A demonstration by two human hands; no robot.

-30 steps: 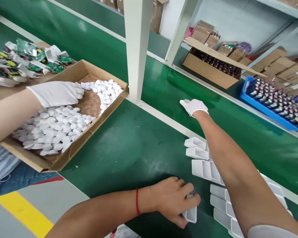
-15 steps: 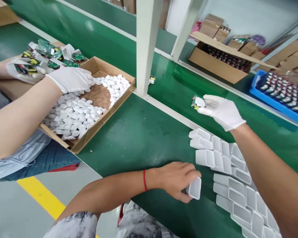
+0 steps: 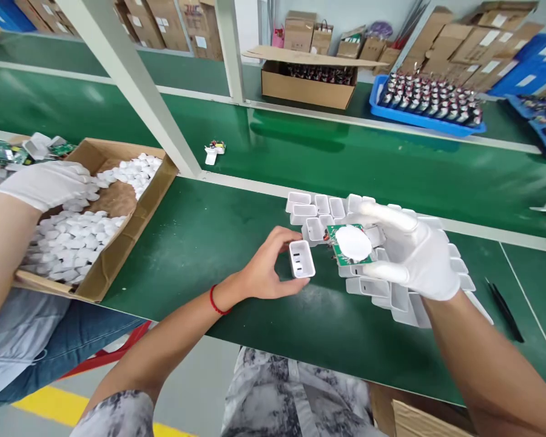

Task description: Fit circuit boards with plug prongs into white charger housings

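Holding a white charger shell [image 3: 301,259] between thumb and fingers, the bare left hand [image 3: 266,270] keeps it just above the green bench [image 3: 218,230], ported face toward the camera. The gloved right hand [image 3: 409,252] pinches a green circuit board with a white round cap [image 3: 351,244] immediately right of the shell, not touching it. Empty white shells [image 3: 318,209] lie clustered beneath and beyond both hands. At far left, a co-worker's gloved hand [image 3: 50,182] rests over a cardboard box of white caps [image 3: 118,200].

Smooth white plastic shell [image 3: 301,259], matt green table [image 3: 236,230], cloth glove [image 3: 418,255], rough brown cardboard box [image 3: 131,209].
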